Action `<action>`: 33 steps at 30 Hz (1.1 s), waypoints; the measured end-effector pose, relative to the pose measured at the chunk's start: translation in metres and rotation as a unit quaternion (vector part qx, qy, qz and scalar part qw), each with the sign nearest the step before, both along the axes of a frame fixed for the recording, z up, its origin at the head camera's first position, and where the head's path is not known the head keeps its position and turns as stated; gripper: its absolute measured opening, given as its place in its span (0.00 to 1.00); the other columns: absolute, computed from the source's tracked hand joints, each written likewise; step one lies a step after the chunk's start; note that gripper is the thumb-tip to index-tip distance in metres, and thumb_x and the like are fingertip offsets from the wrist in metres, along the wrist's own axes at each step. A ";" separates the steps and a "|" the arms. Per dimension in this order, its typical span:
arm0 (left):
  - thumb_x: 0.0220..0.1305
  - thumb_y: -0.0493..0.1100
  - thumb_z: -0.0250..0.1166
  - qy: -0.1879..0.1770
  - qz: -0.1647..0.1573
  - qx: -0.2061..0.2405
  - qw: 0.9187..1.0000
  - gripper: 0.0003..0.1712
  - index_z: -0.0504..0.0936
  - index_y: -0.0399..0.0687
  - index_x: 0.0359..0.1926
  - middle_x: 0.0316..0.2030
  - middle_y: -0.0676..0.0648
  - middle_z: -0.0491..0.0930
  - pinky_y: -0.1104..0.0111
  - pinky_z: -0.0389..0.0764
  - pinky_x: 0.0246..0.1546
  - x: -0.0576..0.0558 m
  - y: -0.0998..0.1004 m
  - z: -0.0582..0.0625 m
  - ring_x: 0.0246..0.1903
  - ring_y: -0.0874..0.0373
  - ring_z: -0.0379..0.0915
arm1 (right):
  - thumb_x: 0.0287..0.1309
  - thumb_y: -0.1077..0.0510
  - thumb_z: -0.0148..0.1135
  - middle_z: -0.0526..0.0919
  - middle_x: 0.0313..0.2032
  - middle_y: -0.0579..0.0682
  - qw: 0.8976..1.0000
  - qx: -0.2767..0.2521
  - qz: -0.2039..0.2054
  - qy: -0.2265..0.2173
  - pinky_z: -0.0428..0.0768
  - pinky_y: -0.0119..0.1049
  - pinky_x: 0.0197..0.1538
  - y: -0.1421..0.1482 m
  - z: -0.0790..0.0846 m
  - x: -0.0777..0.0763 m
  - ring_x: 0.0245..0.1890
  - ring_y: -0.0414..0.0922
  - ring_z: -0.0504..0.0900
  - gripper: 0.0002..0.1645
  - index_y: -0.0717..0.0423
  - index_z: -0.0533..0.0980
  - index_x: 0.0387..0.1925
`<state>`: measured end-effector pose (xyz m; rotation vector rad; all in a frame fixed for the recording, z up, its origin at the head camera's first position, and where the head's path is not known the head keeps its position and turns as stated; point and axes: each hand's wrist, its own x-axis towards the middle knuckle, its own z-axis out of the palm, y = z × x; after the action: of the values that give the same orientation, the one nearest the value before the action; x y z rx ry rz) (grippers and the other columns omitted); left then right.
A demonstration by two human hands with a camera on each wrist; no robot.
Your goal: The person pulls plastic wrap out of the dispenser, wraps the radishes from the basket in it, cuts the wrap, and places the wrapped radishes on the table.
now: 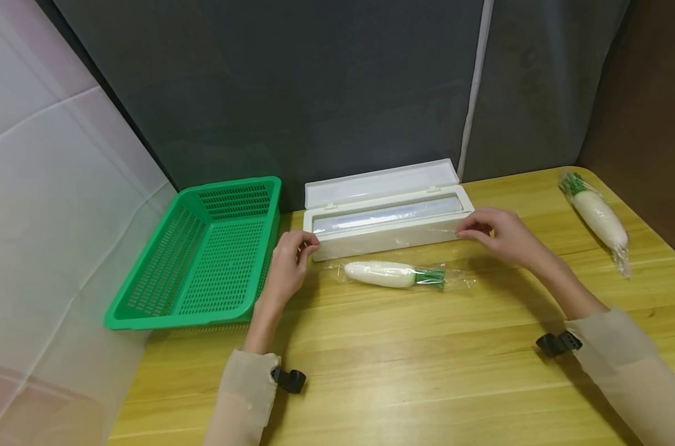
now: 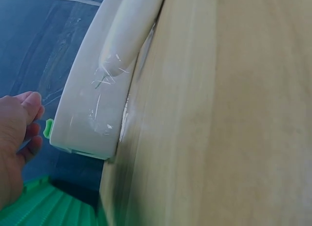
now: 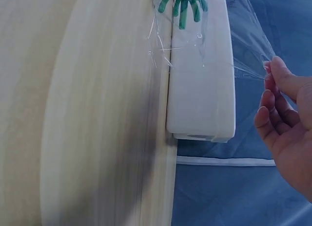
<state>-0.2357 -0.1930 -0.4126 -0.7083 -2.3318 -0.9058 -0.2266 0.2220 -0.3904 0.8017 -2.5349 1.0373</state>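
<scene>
A white cling film box [image 1: 393, 240] stands at the table's back with its lid [image 1: 382, 183] raised; a film roll [image 1: 390, 214] shows inside. At its left end my left hand [image 1: 286, 265] pinches a film edge with thumb and fingers. My right hand [image 1: 501, 235] pinches the film at the other end. In the right wrist view, clear cling film [image 3: 248, 38] stretches taut to the right fingertips [image 3: 279, 65]. Just in front of the box lies a white radish [image 1: 379, 274] with green stems, in clear film.
A green plastic basket [image 1: 187, 321] stands at the left, beside my left forearm. Another film-wrapped white radish [image 1: 599, 217] lies at the table's far right. Grey cloth panels [image 1: 315, 87] rise behind the wooden table [image 1: 393, 371].
</scene>
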 end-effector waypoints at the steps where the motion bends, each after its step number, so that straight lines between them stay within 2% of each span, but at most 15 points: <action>1: 0.65 0.29 0.66 0.003 0.000 -0.003 1.000 0.03 0.81 0.38 0.36 0.34 0.42 0.80 0.61 0.73 0.36 0.001 0.000 -0.001 0.35 0.48 0.71 | 0.59 0.68 0.70 0.85 0.32 0.45 1.000 0.001 0.005 0.005 0.72 0.24 0.35 0.000 0.000 0.001 0.31 0.37 0.75 0.05 0.56 0.84 0.35; 9: 0.65 0.27 0.64 0.015 -0.016 -0.024 0.999 0.04 0.78 0.36 0.36 0.34 0.40 0.78 0.54 0.75 0.45 0.007 -0.002 -0.002 0.40 0.44 0.73 | 0.58 0.68 0.70 0.82 0.30 0.39 0.999 0.011 0.032 0.010 0.72 0.26 0.33 0.001 0.002 0.013 0.29 0.36 0.73 0.08 0.53 0.84 0.33; 15: 0.63 0.24 0.64 0.011 -0.021 -0.046 0.999 0.06 0.79 0.36 0.36 0.35 0.39 0.79 0.54 0.76 0.47 0.015 -0.005 -0.002 0.42 0.44 0.73 | 0.56 0.68 0.71 0.81 0.30 0.36 0.999 0.020 0.048 0.012 0.72 0.26 0.32 0.003 -0.002 0.022 0.29 0.35 0.72 0.10 0.50 0.84 0.33; 20: 0.63 0.24 0.64 0.002 -0.026 -0.062 0.998 0.07 0.79 0.37 0.36 0.35 0.41 0.80 0.56 0.76 0.47 0.020 -0.007 -0.002 0.43 0.46 0.73 | 0.55 0.70 0.71 0.81 0.31 0.35 0.997 0.025 0.070 0.014 0.72 0.27 0.30 0.003 -0.007 0.027 0.28 0.33 0.72 0.11 0.51 0.84 0.33; 25: 0.62 0.23 0.65 0.017 -0.037 -0.073 0.996 0.08 0.79 0.38 0.35 0.35 0.43 0.80 0.58 0.77 0.44 0.025 -0.010 -0.004 0.41 0.47 0.73 | 0.56 0.69 0.71 0.82 0.32 0.35 0.996 0.029 0.084 -0.006 0.73 0.28 0.30 0.002 -0.008 0.033 0.28 0.33 0.71 0.09 0.53 0.84 0.34; 33: 0.63 0.25 0.65 0.009 -0.043 -0.101 0.994 0.07 0.80 0.39 0.35 0.37 0.42 0.79 0.59 0.78 0.43 0.031 -0.014 -0.006 0.41 0.47 0.73 | 0.55 0.68 0.72 0.81 0.33 0.34 0.994 0.033 0.102 -0.018 0.72 0.29 0.27 0.001 -0.012 0.040 0.26 0.32 0.71 0.11 0.49 0.84 0.35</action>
<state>-0.2045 -0.2071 -0.4188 -0.9011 -2.4152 -0.7002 -0.1865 0.2228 -0.4023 1.0899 -2.5701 1.0417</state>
